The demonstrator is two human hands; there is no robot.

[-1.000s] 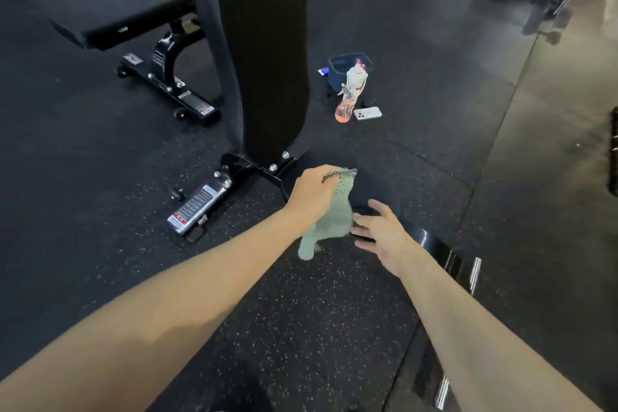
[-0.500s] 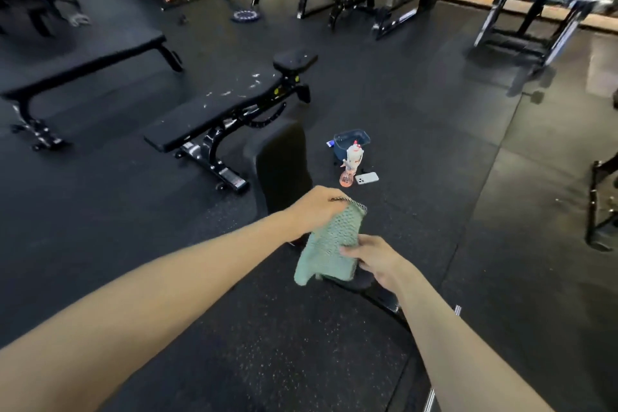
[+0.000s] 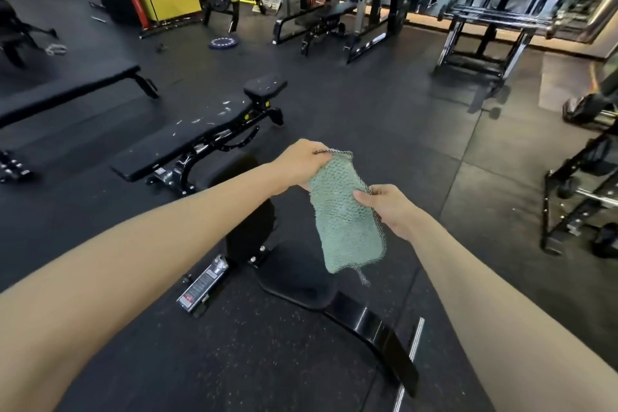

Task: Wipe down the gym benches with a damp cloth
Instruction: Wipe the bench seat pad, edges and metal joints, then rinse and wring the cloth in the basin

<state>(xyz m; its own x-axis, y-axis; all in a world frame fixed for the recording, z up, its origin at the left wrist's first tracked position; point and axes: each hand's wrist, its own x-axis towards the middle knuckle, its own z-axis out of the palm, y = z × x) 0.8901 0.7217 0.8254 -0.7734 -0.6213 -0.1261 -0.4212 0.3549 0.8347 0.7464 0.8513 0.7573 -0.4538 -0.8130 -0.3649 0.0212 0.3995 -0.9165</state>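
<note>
Cloth (image 3: pixel 344 221), green and knobbly, hangs limp below the left hand (image 3: pixel 301 164), which grips its top corner, while the right hand (image 3: pixel 384 207) pinches its side edge; seemingly light, soft, best bunched in one palm.

Green knobbly cloth (image 3: pixel 344 221) with dark mesh edging hangs lengthwise in the air. Its top corner is gripped in the left hand (image 3: pixel 301 164) and its right edge pinched by the right hand (image 3: pixel 384 207). Just below it is the near bench (image 3: pixel 294 278): black seat pad, curved black base, backrest raised. Farther left is the second bench (image 3: pixel 187 140), black, lying flat, with white flecks on the pad. Far left is the third bench (image 3: pixel 67 90), flat and black.
</note>
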